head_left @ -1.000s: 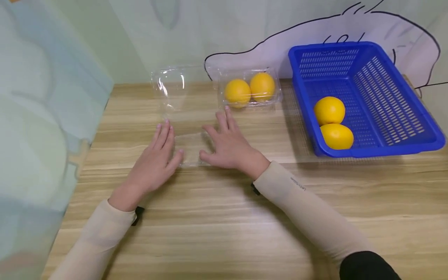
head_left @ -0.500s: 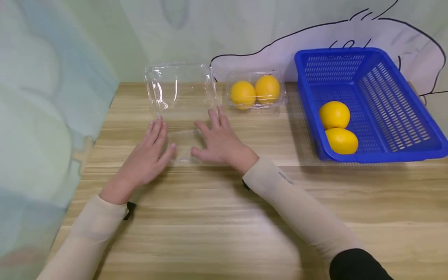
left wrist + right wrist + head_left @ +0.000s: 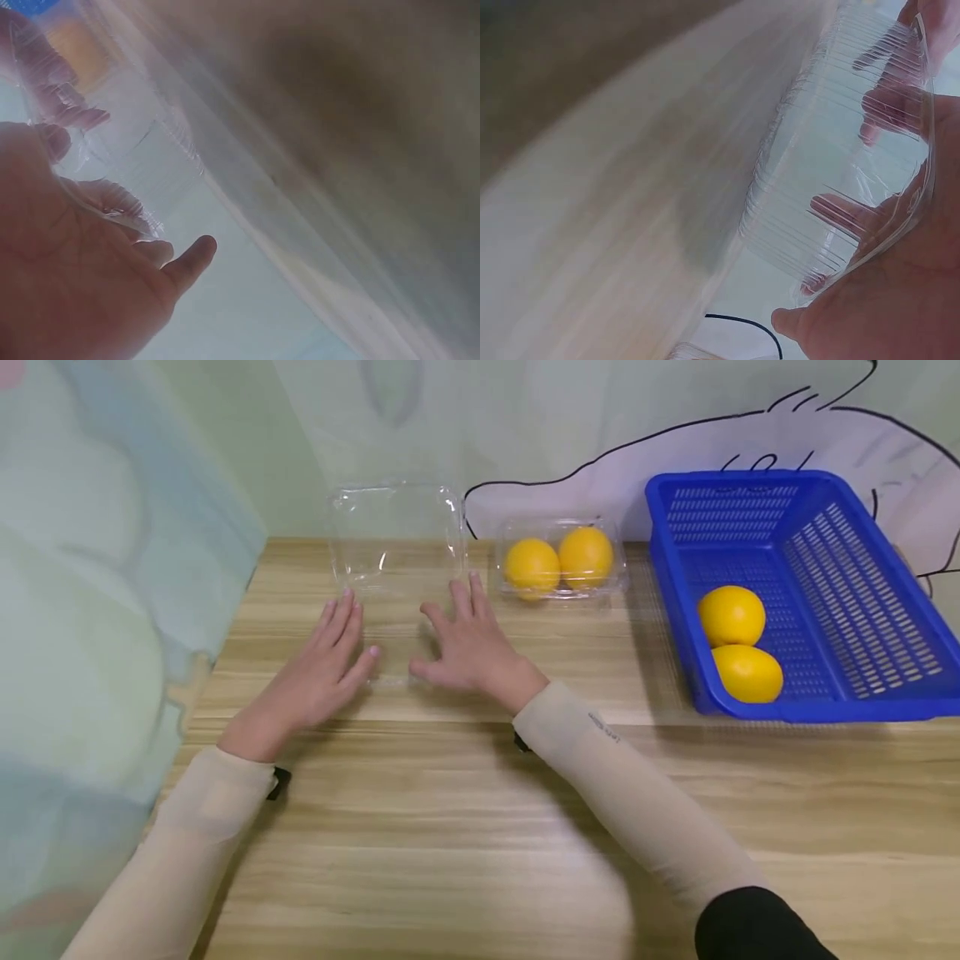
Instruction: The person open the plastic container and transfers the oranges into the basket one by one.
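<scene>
An open clear plastic clamshell box (image 3: 795,172) lies between the two hands, its lid (image 3: 397,535) standing up at the back in the head view. My left hand (image 3: 315,672) lies along its left side, fingers extended forward and thumb at the front. On the right side, my right hand (image 3: 472,643) has its fingers spread, with the thumb near the front edge. In the left wrist view, part of the left hand (image 3: 75,255) overlaps the transparent wall. Through that wall, the right wrist view shows several fingers (image 3: 847,214).
Right of the lid stands a second clear box (image 3: 506,585) holding two oranges (image 3: 587,557). A blue plastic basket (image 3: 817,710) at the right holds two more oranges (image 3: 731,616). A printed curtain-like backdrop (image 3: 525,418) borders the wooden table (image 3: 450,827) behind and at left.
Both hands and the open box have shifted away from the person and a little left, toward the back of the table. The head view has shifted slightly as well.
</scene>
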{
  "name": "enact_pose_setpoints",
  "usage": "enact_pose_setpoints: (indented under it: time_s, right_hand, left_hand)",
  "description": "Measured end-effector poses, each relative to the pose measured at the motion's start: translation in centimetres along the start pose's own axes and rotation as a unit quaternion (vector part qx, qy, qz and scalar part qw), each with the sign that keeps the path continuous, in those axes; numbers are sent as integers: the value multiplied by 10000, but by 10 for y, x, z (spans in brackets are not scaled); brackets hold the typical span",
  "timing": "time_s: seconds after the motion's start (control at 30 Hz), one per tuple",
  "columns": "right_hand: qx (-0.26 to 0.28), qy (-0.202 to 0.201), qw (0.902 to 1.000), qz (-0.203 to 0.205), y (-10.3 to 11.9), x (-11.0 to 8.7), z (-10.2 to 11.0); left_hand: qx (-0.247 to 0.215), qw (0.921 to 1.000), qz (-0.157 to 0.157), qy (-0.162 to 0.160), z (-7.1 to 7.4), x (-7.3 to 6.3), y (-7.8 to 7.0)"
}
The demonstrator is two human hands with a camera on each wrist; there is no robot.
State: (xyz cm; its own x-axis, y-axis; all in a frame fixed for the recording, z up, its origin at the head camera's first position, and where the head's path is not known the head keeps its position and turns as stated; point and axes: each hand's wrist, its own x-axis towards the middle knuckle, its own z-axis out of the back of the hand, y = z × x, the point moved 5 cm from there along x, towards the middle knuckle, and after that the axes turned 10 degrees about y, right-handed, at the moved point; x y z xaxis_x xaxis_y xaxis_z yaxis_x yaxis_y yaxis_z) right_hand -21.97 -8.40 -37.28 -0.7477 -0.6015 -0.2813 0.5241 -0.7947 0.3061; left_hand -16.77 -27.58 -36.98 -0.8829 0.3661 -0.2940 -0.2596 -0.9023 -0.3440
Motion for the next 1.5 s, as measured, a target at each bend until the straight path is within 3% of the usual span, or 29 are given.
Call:
enact_pose_setpoints:
  time_s: [0.3,0.57,0.83,1.07,1.3,1.5]
  right_hand:
    - [466,-67,9986,-237,-9,6,6]
    - [514,-11,9980,-361,-12,15,13]
    - [453,58,9979,-455,-13,15,14]
    - [76,-132,9980,-611,-11,12,18]
    - [109,-595,9980,166,-6,3,21]
    - [67,-1138,9924,460,-21,-15,28]
  left_hand:
    - [-134,9998,-123,82,10,17,2]
    - [-275,9995,-115,123,17,28,8]
    - [-488,9987,-135,-36,18,32,7]
    - [-478,9987,-159,-109,20,34,0]
    - [-610,9968,-221,-470,22,26,4]
    - [-675,9952,-317,-635,24,26,5]
